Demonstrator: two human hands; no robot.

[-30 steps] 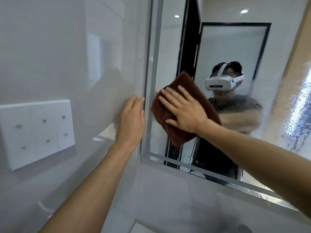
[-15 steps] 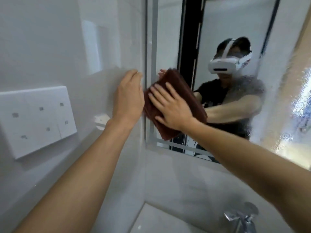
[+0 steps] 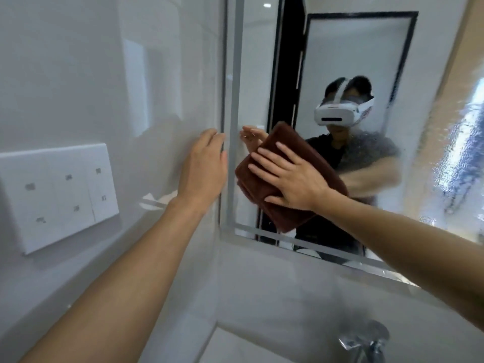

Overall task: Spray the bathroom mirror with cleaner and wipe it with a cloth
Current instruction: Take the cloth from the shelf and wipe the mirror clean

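The bathroom mirror (image 3: 340, 61) fills the upper right, its frosted border running down the left side and along the bottom. A folded brown cloth (image 3: 285, 213) lies flat against the glass near the lower left corner. My right hand (image 3: 290, 176) presses on the cloth with fingers spread, palm flat. My left hand (image 3: 205, 166) rests flat on the white tiled wall just left of the mirror's edge, holding nothing. Spray droplets and streaks cover the right part of the glass. No spray bottle is in view.
A white switch panel (image 3: 57, 195) is mounted on the left wall. A chrome tap (image 3: 366, 341) and the rim of a white basin (image 3: 235, 344) sit at the bottom. The mirror reflects a person wearing a white headset and a dark doorway.
My right hand has slid the cloth a little to the right, away from the mirror's left edge. My left hand has stayed on the wall.
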